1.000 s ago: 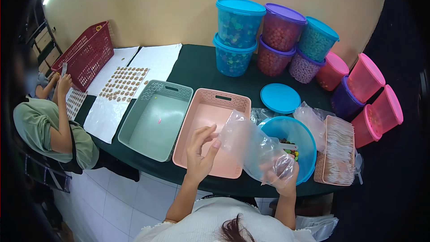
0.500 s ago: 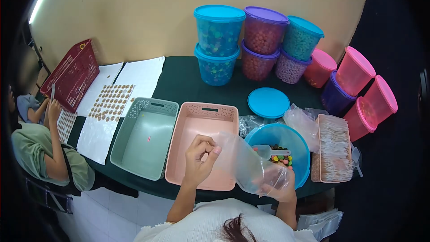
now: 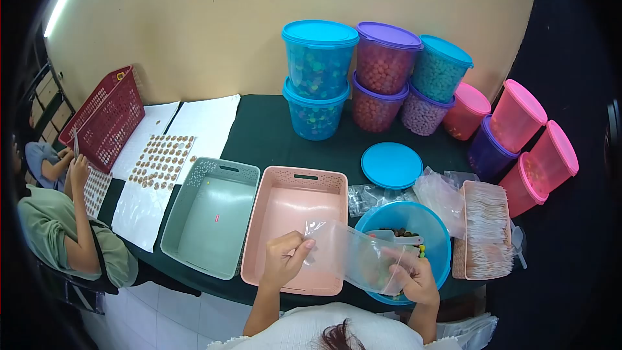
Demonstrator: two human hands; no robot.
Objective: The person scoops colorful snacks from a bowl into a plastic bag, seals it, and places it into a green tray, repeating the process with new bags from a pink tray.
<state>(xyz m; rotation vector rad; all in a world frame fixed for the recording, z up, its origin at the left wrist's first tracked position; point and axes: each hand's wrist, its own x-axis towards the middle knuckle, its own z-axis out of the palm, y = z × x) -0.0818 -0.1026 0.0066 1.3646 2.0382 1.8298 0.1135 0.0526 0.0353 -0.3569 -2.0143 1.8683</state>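
Observation:
A clear plastic bag (image 3: 353, 253) is stretched between my two hands. My left hand (image 3: 284, 260) pinches one end of it over the pink basket (image 3: 251, 246). At the other end my right hand (image 3: 418, 282) grips the bag over the blue bowl (image 3: 442, 253). Inside that bowl lie colorful candies (image 3: 422, 250) and a white scoop (image 3: 406, 240), partly hidden behind the bag. No candy can be made out inside the bag.
A green basket (image 3: 210, 220) stands left of the pink one. Lidded tubs (image 3: 316, 116), a blue lid (image 3: 391, 164) and a basket of packets (image 3: 486, 230) are behind and right. At left, a person (image 3: 78, 233) sits near a red basket (image 3: 110, 120) and brown discs (image 3: 162, 159).
My right hand has turned and closed on the bag's end. The bag is now stretched flatter. The whole view has shifted, so the table appears lower.

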